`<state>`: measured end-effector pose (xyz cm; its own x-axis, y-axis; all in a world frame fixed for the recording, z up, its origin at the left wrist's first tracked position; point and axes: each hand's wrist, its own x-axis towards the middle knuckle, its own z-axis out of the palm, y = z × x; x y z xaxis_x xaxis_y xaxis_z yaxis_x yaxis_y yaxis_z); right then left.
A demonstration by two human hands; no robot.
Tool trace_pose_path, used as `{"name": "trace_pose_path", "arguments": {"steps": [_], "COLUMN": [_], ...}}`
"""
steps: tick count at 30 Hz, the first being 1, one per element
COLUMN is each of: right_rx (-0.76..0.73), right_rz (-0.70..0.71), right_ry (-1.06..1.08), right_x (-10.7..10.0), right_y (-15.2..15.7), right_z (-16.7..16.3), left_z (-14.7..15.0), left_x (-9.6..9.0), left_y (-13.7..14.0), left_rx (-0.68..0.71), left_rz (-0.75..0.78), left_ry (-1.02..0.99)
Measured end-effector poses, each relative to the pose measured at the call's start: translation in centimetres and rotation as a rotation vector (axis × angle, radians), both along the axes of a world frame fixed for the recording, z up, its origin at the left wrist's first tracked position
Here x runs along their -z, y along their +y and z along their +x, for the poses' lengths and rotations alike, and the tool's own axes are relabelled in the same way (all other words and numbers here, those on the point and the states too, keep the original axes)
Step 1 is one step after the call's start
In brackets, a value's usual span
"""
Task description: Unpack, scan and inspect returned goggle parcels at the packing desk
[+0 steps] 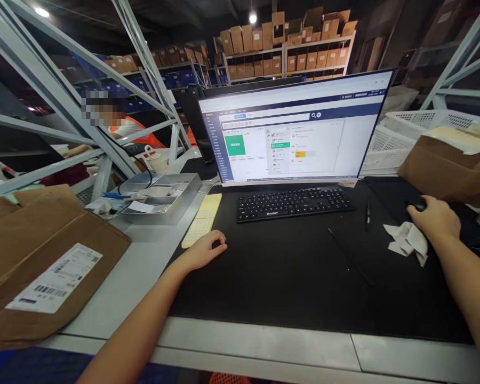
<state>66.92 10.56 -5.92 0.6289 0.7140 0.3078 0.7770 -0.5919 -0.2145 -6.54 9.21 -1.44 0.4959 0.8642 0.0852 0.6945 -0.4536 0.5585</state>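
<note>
Two hands: both mine lay on the black mat.
Left hand: fingers loosely curled, holding nothing, left of the keyboard.
Right hand: cupped over the mouse, right of the keyboard.
Risk: I judged my wrist could drag the cloth under the mouse.

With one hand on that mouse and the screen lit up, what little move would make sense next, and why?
Probably a small nudge of the mouse: the right hand already covers it, the monitor shows an open page, and the left hand rests loosely curled on the black mat, away from the keyboard.
</note>
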Motion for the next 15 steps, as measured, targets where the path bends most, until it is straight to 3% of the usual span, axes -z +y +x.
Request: {"name": "trace_pose_path", "arguments": {"steps": [15], "right_rx": [0.001], "right_rz": [0.008], "right_ry": [-0.010], "right_x": [0.09], "right_y": [-0.08], "right_z": [-0.01], "left_z": [-0.01], "left_x": [0.04], "left_y": [-0.01], "left_rx": [-0.004], "left_rz": [-0.006], "left_ry": [-0.001]}}
